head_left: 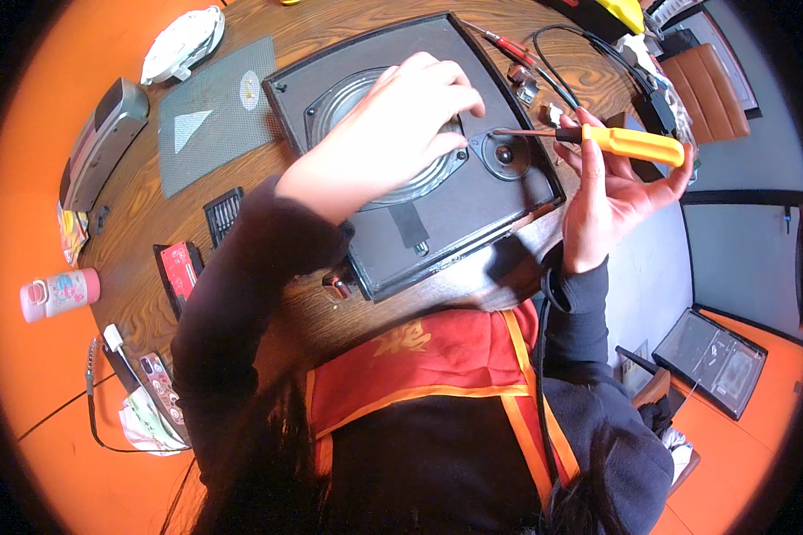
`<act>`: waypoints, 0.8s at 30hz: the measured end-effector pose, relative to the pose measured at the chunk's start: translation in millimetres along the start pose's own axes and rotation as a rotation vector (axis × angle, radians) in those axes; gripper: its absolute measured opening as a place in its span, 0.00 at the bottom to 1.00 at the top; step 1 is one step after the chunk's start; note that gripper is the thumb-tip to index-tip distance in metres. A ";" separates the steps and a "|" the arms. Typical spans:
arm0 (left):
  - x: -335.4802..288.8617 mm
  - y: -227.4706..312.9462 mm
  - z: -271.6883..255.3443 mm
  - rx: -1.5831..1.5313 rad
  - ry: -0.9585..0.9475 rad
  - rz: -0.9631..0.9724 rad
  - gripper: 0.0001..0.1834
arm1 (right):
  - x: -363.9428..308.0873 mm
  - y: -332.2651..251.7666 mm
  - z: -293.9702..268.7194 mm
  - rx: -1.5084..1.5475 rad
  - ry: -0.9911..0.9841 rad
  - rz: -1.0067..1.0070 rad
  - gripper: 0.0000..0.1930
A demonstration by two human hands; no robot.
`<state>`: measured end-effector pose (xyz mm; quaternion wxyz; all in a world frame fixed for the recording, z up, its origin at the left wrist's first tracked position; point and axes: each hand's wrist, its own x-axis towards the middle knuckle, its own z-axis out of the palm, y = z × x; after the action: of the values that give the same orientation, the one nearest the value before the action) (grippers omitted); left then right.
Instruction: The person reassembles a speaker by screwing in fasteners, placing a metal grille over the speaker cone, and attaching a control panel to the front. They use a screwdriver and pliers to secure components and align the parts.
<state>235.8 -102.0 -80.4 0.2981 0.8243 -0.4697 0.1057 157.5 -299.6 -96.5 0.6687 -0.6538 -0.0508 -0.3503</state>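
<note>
A black speaker box lies face up on the wooden table, with a large round speaker cone and a smaller round tweeter in its panel. My left hand reaches over the large cone, partly hiding it. Its fingers are bent down near the rim facing the tweeter, thumb and fingers apart, with nothing visible between them. In my right hand is a screwdriver with a yellow handle. Its shaft points left and the tip is over the tweeter's upper edge; whether they touch, I cannot tell.
A grey mesh grille lies left of the box. Nearby are a bit set, a red-and-black case and a pink cup. Beyond the box's right side lie a red pen-like tool, black cables and small metal parts.
</note>
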 end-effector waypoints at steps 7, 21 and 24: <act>13.0 -10.5 11.2 0.026 -0.149 0.050 0.17 | 4.8 7.3 -9.9 0.131 0.176 0.084 0.41; 11.5 -22.5 19.8 0.171 -0.058 0.325 0.14 | 3.9 21.3 -22.9 0.192 0.182 0.199 0.37; 10.3 -23.3 19.2 0.194 -0.122 0.301 0.14 | 3.5 26.2 -22.7 0.263 0.171 0.227 0.39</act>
<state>258.8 -111.8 -100.3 0.1689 0.7745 -0.5924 0.1436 165.2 -324.3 -119.8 0.7856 -0.5301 0.0349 -0.3172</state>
